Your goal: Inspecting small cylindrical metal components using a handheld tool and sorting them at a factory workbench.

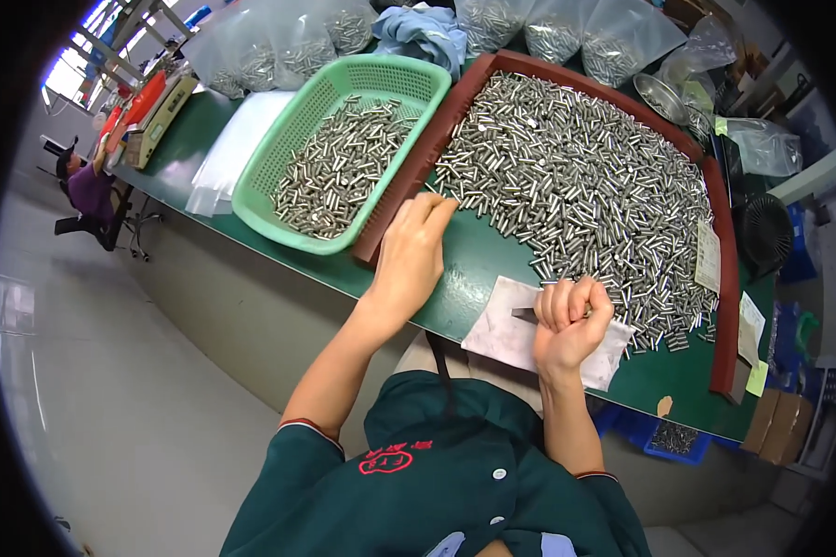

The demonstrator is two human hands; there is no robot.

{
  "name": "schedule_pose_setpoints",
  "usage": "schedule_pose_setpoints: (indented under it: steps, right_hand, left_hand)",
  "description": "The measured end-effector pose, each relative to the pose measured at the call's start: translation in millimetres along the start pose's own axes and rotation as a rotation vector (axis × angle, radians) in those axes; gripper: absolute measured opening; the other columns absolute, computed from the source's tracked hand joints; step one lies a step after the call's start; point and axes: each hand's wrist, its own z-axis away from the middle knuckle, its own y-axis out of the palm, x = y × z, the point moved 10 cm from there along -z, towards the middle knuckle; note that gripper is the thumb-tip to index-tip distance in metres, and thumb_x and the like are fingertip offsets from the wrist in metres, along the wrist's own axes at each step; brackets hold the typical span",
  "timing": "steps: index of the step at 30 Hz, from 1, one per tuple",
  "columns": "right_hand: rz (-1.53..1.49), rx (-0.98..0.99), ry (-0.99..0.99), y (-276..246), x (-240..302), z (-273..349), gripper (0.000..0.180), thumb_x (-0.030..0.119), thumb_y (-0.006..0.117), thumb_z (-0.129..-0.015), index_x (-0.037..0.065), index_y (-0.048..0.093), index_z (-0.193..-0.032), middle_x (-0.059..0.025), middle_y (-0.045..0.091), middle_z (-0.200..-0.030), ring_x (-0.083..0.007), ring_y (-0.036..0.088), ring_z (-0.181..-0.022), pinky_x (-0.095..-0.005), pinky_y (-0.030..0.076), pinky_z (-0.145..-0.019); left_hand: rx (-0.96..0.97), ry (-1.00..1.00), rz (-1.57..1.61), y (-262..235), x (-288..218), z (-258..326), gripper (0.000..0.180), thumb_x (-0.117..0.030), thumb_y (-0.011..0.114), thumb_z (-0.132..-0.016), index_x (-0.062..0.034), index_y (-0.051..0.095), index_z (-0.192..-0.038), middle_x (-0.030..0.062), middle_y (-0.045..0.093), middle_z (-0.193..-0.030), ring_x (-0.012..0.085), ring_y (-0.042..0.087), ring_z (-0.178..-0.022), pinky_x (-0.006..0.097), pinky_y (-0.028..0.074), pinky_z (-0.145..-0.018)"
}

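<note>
A broad heap of short metal pins point(576, 176) covers the green tabletop inside a dark red raised border point(409, 176). At the heap's near left edge, beside the border, my left hand point(411, 249) is closed with its fingertips bent down; what they pinch is hidden. My right hand point(571, 320) makes a fist above a white cloth point(492, 330) at the table's front edge. From that fist a short, flat metal piece point(524, 315) sticks out to the left; the rest of it is covered by my fingers.
Left of the border stands a green perforated basket point(260, 186) with more pins. Several clear bags of pins point(553, 37) and a blue cloth point(423, 32) line the back. A black fan point(762, 232) is at the right. Far left, a person point(91, 190) sits beside the table.
</note>
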Motion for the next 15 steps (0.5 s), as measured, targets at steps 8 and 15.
schedule_pose_setpoints:
  steps: [8,15]
  right_hand:
    - [-0.002,0.007,-0.022,-2.2,2.8,3.2,0.036,0.022,0.03,-0.087,0.01,0.027,-0.054,0.0009,0.024,-0.041,-0.0085,0.016,-0.037,-0.0248,0.016,-0.037]
    - [-0.002,0.02,-0.018,-3.1,3.2,1.2,0.035,0.022,0.031,-0.086,0.009,0.027,-0.053,0.0001,0.025,-0.042,-0.0082,0.017,-0.038,-0.025,0.016,-0.038]
  left_hand:
    - [0.09,-0.044,-0.197,34.3,18.9,2.1,0.022,0.01,0.048,-0.064,0.0037,0.055,-0.084,0.0146,0.05,-0.085,0.0306,0.049,-0.08,0.038,0.043,-0.069]
    - [0.098,0.02,-0.023,35.4,-8.2,12.5,0.018,0.007,0.056,-0.067,0.0021,0.057,-0.084,0.011,0.054,-0.084,0.0288,0.054,-0.075,0.036,0.044,-0.064]
